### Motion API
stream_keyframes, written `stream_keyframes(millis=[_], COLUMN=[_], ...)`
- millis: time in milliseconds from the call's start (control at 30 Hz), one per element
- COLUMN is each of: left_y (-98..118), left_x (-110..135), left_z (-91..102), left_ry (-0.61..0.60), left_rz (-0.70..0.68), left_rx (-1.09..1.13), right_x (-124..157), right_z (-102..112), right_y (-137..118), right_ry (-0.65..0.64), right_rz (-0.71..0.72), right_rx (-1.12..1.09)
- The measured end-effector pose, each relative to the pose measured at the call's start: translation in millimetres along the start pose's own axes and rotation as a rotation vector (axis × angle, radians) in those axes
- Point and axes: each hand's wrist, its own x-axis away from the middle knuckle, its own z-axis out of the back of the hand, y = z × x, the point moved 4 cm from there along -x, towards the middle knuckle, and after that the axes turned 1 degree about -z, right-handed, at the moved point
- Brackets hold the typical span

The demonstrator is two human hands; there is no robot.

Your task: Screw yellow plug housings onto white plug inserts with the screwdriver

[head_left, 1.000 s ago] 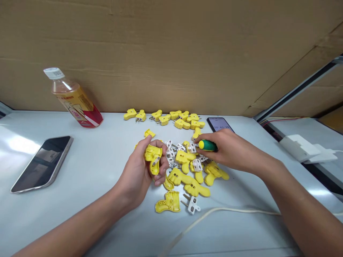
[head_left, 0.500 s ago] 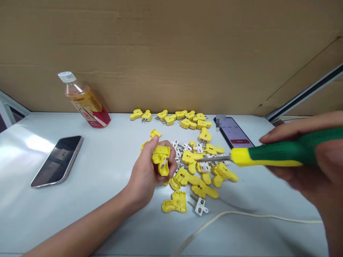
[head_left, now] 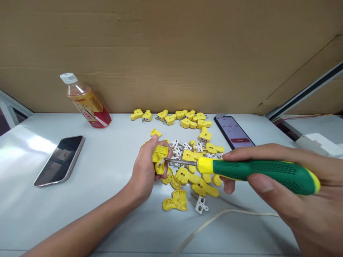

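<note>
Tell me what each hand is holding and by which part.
The left hand grips a yellow plastic plug housing by its body. The right hand holds a green-and-yellow screwdriver by its handle, with the shaft's tip at the housing.

The left hand (head_left: 143, 175) is curled closed, fingers bent inward; its forearm (head_left: 80, 228) slants in from the lower edge; the right hand (head_left: 316, 217) sits nearer the camera in a closed grip, thumb (head_left: 261, 182) pointing forward.
</note>
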Motion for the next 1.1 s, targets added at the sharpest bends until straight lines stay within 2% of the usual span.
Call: stream_keyframes(millis=[133,300,467,600,700,833,967,1033,1100], left_y=[-1,1,5,7,6,1,4,7,10], left_x=[-1,-2,3,5,2,-1,0,1,3], left_z=[0.2,1.3,3.0,2.7,1.0,-0.5,2.0,2.8,2.4], left_ry=[0.008,-0.008,0.0,0.015,-0.022,-0.13,-0.177,-0.198,-0.234], left_rz=[-0.006,-0.155,-0.255,-0.242,-0.207,-0.159,-0.192,-0.224,-0.235], left_rx=[-0.008,-0.072,-0.151,-0.113,-0.023,0.113,0.138,0.142,0.158], right_x=[0,-1,4,18,31,47,57,55,48], right_z=[-3,-4,-10,-19,-31,-42,-48,-45,-39], right_y=[5,5,20,29,22,8,9,13,15], right_ry=[0.039,-0.009,-0.019,-0.009,-0.051,-0.008,-0.095,-0.114,-0.139], right_rz=[0.006,-0.039,-0.215,-0.36,-0.452,-0.626,-0.821,-0.756,-0.548], right_rx=[-0.034,-0.002,-0.219,-0.408,-0.496,-0.53,-0.561,-0.506,-0.361])
